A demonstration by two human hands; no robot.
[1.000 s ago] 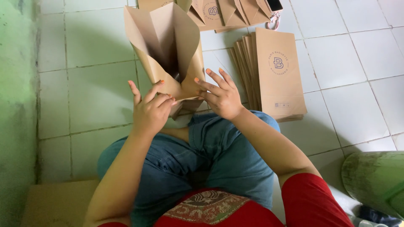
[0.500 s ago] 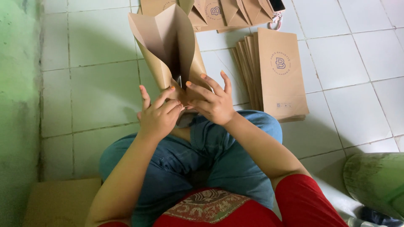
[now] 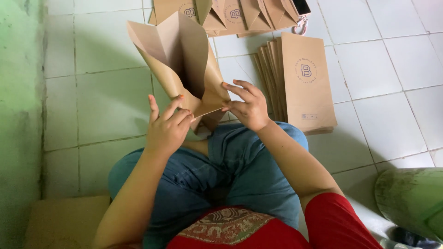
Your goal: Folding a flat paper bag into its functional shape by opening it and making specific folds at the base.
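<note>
Seated on a white tiled floor [image 3: 106,97], a person holds an open brown paper bag [image 3: 184,64] above the knees, left hand [image 3: 167,128] and right hand [image 3: 247,106] each pinching its lower end. A stack of flat brown bags [image 3: 300,83] with round printed emblems lies just right.

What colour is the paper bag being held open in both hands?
Plain light brown, like kraft paper; the paper bag shows best in the head view, its only one.
</note>
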